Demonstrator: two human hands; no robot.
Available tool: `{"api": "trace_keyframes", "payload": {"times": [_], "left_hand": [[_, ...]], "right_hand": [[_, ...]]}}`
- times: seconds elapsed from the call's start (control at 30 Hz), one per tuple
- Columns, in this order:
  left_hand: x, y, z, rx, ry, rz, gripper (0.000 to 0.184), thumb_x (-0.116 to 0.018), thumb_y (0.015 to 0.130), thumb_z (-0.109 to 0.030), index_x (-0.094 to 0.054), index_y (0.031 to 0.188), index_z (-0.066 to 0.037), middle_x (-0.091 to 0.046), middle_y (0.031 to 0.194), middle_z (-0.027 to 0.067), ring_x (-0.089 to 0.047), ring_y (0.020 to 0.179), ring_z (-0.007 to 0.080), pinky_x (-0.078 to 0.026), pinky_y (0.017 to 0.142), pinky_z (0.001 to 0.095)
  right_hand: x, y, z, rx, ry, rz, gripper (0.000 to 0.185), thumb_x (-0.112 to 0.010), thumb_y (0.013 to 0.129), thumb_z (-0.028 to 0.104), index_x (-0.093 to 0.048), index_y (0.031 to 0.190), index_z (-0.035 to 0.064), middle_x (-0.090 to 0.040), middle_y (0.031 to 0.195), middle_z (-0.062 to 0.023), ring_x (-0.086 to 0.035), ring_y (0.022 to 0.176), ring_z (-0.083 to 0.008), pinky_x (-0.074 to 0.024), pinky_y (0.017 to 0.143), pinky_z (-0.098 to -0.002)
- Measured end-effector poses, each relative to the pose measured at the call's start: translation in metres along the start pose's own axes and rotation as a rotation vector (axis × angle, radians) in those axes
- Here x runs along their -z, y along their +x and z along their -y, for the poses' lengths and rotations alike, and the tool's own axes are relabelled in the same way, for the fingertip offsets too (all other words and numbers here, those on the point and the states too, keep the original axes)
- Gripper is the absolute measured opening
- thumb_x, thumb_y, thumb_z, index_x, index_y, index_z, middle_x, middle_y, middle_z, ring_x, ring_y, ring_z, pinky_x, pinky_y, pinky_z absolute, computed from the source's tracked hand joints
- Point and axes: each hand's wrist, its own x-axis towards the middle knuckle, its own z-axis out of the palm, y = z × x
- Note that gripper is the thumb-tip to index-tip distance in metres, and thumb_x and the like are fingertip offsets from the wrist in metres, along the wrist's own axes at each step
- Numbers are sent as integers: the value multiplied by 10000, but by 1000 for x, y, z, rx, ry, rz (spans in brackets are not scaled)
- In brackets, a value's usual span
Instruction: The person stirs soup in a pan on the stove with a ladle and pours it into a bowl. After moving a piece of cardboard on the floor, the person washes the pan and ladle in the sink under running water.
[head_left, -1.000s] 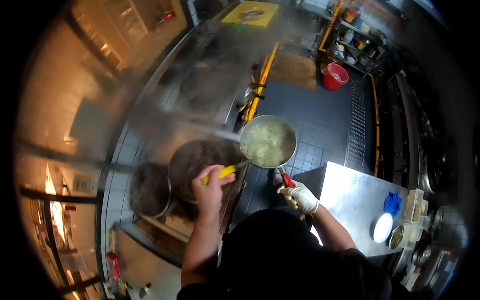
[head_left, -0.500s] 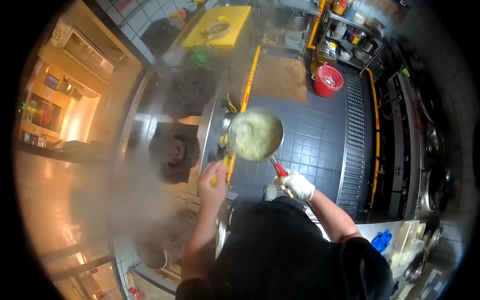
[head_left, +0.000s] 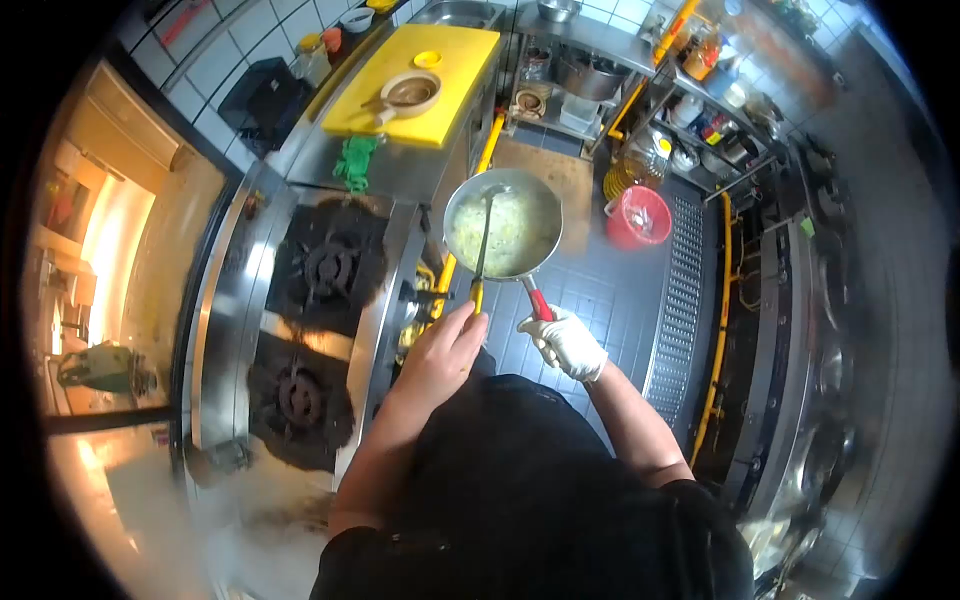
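Observation:
My right hand [head_left: 570, 345], in a white glove, is closed around the red handle of a metal saucepan [head_left: 551, 240]. The pan is held in the air in front of my body, over the floor. Inside it lies a pale, creamy food with greenish bits [head_left: 510, 235]. My bare left hand [head_left: 443, 352] grips a yellow-handled cooking utensil [head_left: 484, 250] whose dark shaft reaches into the pan. Its tip sits in the food near the far side, so the shape of its head is hard to make out.
On my left is a stove with black burners [head_left: 330, 265]; steam rises at lower left. Beyond it, a yellow cutting board [head_left: 455, 75] bears a beige handled bowl [head_left: 411, 92], with a green cloth [head_left: 355, 163] nearby. A red bucket [head_left: 638, 218] and shelves [head_left: 710, 85] stand ahead right.
The view has turned and cleared of much steam. The pan is now farther from my body, and the utensil's shaft shows plainly inside it. Both hands keep their grips.

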Motion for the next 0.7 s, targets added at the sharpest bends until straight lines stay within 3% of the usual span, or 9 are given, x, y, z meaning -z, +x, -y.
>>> {"api": "trace_keyframes", "payload": {"times": [0.17, 0.37, 0.53, 0.63, 0.7], "left_hand": [[-36, 113, 94, -118, 100, 94, 297, -671, 889, -6, -691, 1184, 16, -632, 1257, 211, -678, 1117, 349, -569, 966, 408], [-18, 212, 194, -269, 367, 314, 293, -629, 881, -44, -656, 1159, 45, -601, 1329, 232, -600, 1275, 353, -507, 1111, 399], [-9, 266, 227, -34, 418, 390, 300, -626, 916, -49, -673, 1204, 21, -597, 1363, 237, -609, 1261, 372, -520, 1076, 419], [-33, 292, 230, 140, 401, 279, 323, -665, 904, -41, -678, 1221, 16, -625, 1318, 226, -660, 1169, 364, -553, 1002, 415], [-55, 308, 232, 280, 357, 126, 311, -702, 893, -32, -697, 1202, -2, -641, 1293, 217, -690, 1110, 351, -574, 954, 418]], "right_hand": [[28, 75, 99, -10, -36, -6, 168, -753, 908, 160, -623, 965, 70, -562, 646, 15, -436, 406, -73, -331, 372, -250], [65, 176, 199, -49, -114, 71, 172, -748, 920, 157, -659, 1019, 49, -550, 636, 40, -454, 417, -68, -328, 386, -244], [104, 286, 256, -20, -131, 226, 300, -637, 885, 6, -636, 1183, -33, -555, 634, 10, -493, 427, -82, -363, 390, -234], [119, 352, 293, -10, -127, 350, 295, -659, 900, 28, -625, 1187, -30, -559, 649, 6, -488, 422, -85, -363, 391, -233], [118, 372, 342, -60, -287, 363, 274, -688, 923, 83, -630, 1170, -20, -569, 674, 3, -487, 434, -87, -367, 399, -240]]}}
